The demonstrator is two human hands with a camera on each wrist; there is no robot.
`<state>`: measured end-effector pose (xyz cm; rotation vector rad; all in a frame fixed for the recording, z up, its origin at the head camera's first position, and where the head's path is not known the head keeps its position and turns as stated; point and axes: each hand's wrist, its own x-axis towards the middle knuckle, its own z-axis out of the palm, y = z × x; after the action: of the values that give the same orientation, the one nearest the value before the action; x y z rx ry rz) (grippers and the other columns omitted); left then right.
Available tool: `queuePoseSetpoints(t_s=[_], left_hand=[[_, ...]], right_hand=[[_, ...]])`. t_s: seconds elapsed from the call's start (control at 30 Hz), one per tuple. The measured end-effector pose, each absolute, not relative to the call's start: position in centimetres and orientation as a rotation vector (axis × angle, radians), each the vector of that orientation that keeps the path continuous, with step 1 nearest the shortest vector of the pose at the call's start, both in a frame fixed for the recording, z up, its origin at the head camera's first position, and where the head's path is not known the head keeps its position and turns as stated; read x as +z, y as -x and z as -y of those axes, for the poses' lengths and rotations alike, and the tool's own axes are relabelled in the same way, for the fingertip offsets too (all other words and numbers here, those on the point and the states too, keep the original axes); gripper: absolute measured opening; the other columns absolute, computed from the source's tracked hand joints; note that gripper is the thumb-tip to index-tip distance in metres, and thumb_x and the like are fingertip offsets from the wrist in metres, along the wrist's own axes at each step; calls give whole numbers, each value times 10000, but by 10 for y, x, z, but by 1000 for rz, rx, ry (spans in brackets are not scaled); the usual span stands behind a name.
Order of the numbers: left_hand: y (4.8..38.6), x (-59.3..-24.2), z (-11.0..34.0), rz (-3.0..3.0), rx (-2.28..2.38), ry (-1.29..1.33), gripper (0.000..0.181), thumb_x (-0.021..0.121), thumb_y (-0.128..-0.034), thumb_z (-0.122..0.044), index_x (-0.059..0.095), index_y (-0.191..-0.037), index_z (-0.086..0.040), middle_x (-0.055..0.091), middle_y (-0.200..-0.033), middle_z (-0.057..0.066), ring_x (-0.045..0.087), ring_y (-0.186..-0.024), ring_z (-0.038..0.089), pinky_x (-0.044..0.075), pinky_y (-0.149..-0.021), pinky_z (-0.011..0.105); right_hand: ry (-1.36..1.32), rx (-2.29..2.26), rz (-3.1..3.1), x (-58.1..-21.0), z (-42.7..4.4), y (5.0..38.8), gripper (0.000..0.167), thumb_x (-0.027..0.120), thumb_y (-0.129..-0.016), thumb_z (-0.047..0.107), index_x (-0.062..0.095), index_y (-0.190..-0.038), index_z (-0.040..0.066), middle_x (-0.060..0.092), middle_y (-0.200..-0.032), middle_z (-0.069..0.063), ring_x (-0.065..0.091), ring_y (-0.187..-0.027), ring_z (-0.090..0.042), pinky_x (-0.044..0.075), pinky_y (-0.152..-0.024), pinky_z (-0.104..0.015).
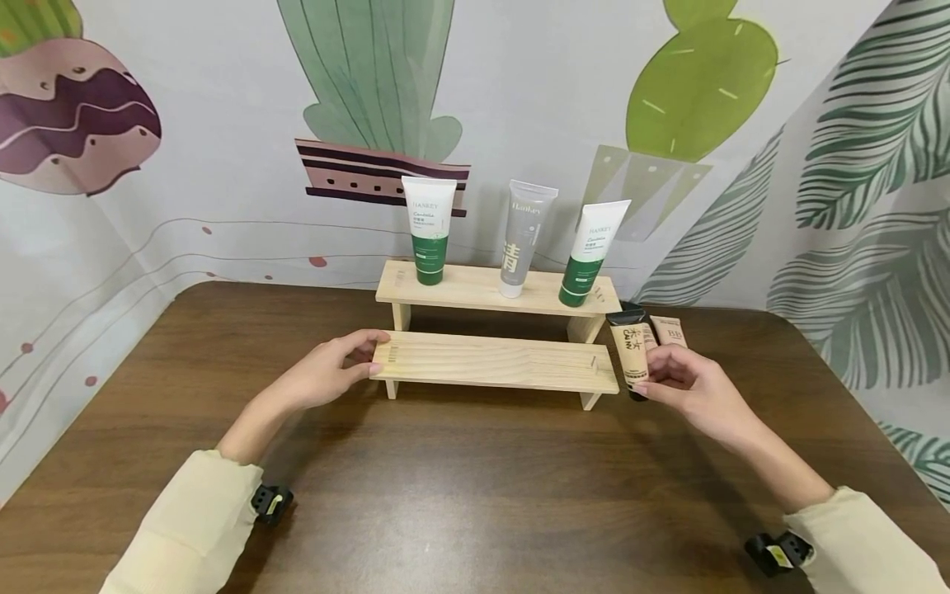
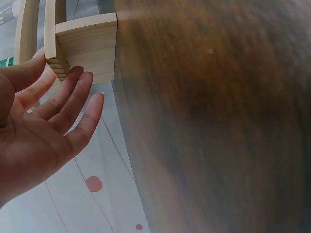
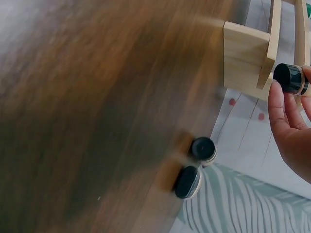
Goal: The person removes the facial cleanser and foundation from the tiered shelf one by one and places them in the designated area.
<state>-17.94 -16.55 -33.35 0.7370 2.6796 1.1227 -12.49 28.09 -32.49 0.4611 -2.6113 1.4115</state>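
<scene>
A two-step wooden stand is on the table. My left hand grips the left end of its lower step, thumb at the front edge and a finger at the back; in the left wrist view the other fingers of that hand spread beside the side panel. My right hand holds a small beige tube, black cap down, off the table beside the lower step's right end. On the upper step stand a white-and-green tube, a grey tube and another white-and-green tube.
Behind my right hand, two more tubes stand on the table, one of them pinkish beige; their black caps show in the right wrist view. A cactus-patterned cloth hangs behind the brown table.
</scene>
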Motion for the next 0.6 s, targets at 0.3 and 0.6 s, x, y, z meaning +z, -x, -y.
queuePoseSetpoints(t_s=[0.3,0.6], left_hand=[[179,-334,166,-2676,1129,-737,367,561,-905,-79,479,-1254,-2,590,-1052,163,563,-965,288,425,-800,426],[180,-335,167,-2679,1125,-744,376,563,-905,-82,476,-1262,0,586,-1065,167,557,-978,293,422,-816,433]], right_hand=[[-370,1345,2641,-325,-299,124,242,696,-770,-27,554,-965,-45,609,-833,64,586,-748,-35,462,-635,-165],[-295,1349,2634,-326,-318,127,224,688,-777,-28,556,-958,-41,612,-805,69,583,-718,-29,460,-604,-160]])
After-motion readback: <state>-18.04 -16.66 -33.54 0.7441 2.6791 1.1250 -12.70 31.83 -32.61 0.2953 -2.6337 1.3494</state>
